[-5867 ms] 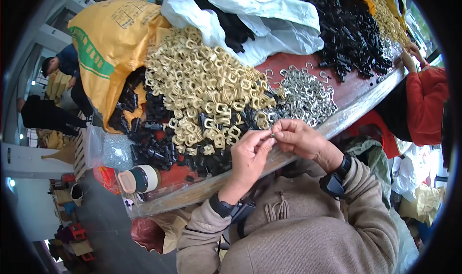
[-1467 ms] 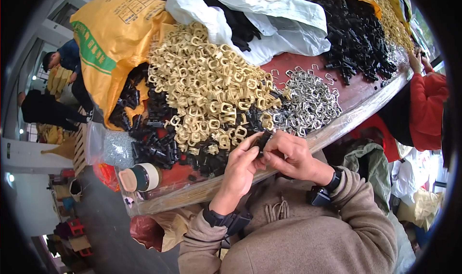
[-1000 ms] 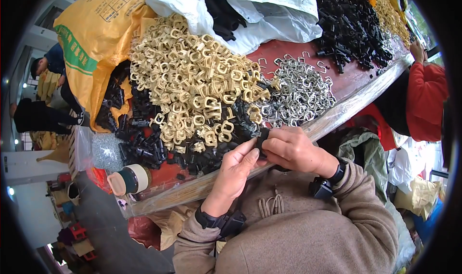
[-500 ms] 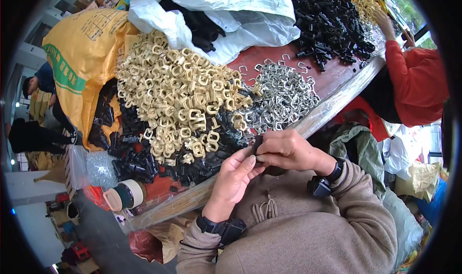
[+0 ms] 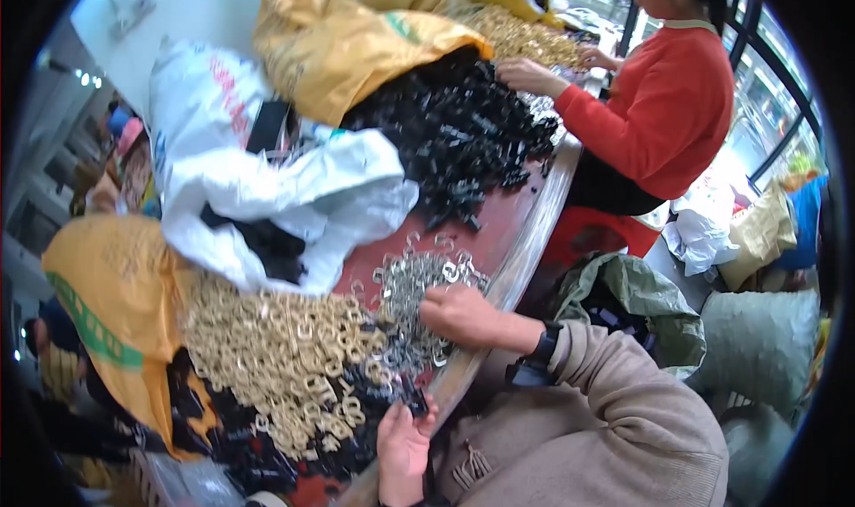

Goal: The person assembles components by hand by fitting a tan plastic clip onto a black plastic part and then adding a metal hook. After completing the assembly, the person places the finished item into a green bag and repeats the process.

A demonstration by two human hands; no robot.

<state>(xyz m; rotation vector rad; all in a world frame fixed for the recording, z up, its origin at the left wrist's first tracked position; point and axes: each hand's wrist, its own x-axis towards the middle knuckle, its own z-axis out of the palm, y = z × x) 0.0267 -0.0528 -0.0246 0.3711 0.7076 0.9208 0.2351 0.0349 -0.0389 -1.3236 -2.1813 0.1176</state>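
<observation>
My right hand (image 5: 463, 315) reaches into a heap of small silver metal clips (image 5: 419, 293) on the red table (image 5: 499, 231), fingers curled down on the clips. Whether it grips any I cannot tell. My left hand (image 5: 403, 445) stays near the table's front edge, closed on a small black plastic part (image 5: 413, 406). Beside it lie a pile of beige plastic buckles (image 5: 276, 355) and a pile of black parts (image 5: 267, 436).
A big heap of black parts (image 5: 463, 142) fills the far table beside a white sack (image 5: 267, 186) and yellow sacks (image 5: 356, 35). A person in a red top (image 5: 668, 106) works at the far right edge. Grey-green bags (image 5: 641, 302) sit by my right elbow.
My hands were together over the black parts at the table edge; now my right hand has gone forward into the silver clips. The view has swung up and to the right.
</observation>
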